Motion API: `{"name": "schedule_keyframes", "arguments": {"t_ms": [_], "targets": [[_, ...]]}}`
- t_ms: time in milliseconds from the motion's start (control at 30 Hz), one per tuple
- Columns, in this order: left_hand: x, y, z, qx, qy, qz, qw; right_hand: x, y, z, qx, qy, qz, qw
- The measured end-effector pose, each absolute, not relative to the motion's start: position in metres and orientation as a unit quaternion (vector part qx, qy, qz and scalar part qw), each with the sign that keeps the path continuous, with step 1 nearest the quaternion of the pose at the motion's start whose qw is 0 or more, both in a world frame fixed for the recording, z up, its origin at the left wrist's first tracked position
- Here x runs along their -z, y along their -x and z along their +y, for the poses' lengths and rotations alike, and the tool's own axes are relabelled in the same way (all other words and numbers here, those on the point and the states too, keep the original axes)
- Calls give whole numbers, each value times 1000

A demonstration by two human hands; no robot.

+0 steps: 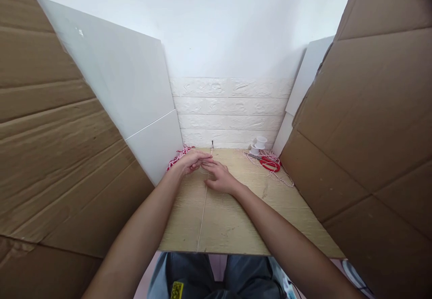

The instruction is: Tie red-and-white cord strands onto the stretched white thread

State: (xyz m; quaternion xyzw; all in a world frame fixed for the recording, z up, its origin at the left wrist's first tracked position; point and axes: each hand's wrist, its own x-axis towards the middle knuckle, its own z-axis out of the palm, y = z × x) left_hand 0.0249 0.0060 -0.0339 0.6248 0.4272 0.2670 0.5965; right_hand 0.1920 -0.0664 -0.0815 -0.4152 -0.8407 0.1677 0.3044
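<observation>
A thin pale cord (202, 218) runs up the wooden board from its front edge to my hands. Beyond them, a thicker braided stretch of cord (212, 149) leads to a dark nail (212, 142) at the back. My left hand (193, 161) is closed, its fingers pinching the cord just in front of the nail. Close against it, my right hand (220, 177) has its fingertips on the cord, with the thumb lower and a little apart. Fine loose strands show around the fingers; the exact crossing of the threads is too small to make out.
Red and white cord (175, 158) lies heaped at the back left. At the back right are white spools (260, 142), red-handled scissors (270, 164) and pink-white cord (285, 181). Cardboard walls (67, 155) (371, 123) flank the wooden board (236, 231); a white brick-patterned wall (232, 110) stands behind.
</observation>
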Motion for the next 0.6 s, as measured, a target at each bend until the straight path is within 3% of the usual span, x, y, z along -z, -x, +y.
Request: {"name": "schedule_keyframes", "arguments": {"t_ms": [200, 467, 600], "targets": [[36, -19, 13, -267, -607, 443, 603, 87, -193, -61, -217, 404, -799, 388], [47, -19, 23, -354, -528, 468, 614, 69, -195, -67, -448, 387, -646, 482], [51, -18, 26, -369, -511, 474, 615, 65, -198, -68, -496, 344, -619, 503]]}}
